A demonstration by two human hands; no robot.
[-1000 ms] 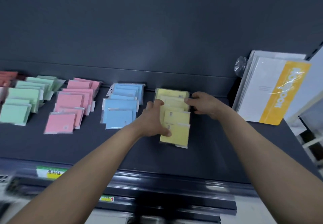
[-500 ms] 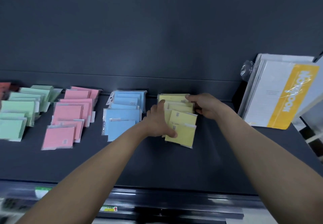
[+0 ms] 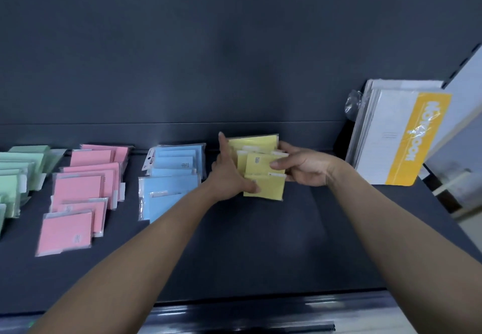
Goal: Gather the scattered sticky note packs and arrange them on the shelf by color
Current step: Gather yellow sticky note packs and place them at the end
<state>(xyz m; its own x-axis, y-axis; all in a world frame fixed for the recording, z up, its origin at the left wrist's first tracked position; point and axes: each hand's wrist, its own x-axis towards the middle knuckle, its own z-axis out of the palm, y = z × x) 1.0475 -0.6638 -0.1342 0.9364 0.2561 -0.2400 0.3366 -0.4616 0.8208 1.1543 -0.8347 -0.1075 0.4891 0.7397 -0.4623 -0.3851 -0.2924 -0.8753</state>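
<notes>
Sticky note packs lie in colour rows on the dark shelf [image 3: 300, 242]: green packs [image 3: 18, 172] far left, pink packs [image 3: 83, 192], blue packs [image 3: 172, 177], then yellow packs [image 3: 260, 166]. My left hand [image 3: 229, 174] presses flat against the left side of the yellow row, thumb on the front pack and fingers stretched toward the back. My right hand [image 3: 302, 166] grips the right side of the same row, thumb on top of a middle pack. The yellow packs overlap and lean between both hands.
A wrapped bundle of white notebooks with a yellow band [image 3: 401, 138] leans at the shelf's right end. The dark back panel [image 3: 234, 59] rises behind the rows. The shelf's front rail [image 3: 260, 312] runs below my forearms.
Both hands have closed in on the yellow row, squeezing it together. My left fingers now stretch toward the back, and my right thumb sits over a middle pack.
</notes>
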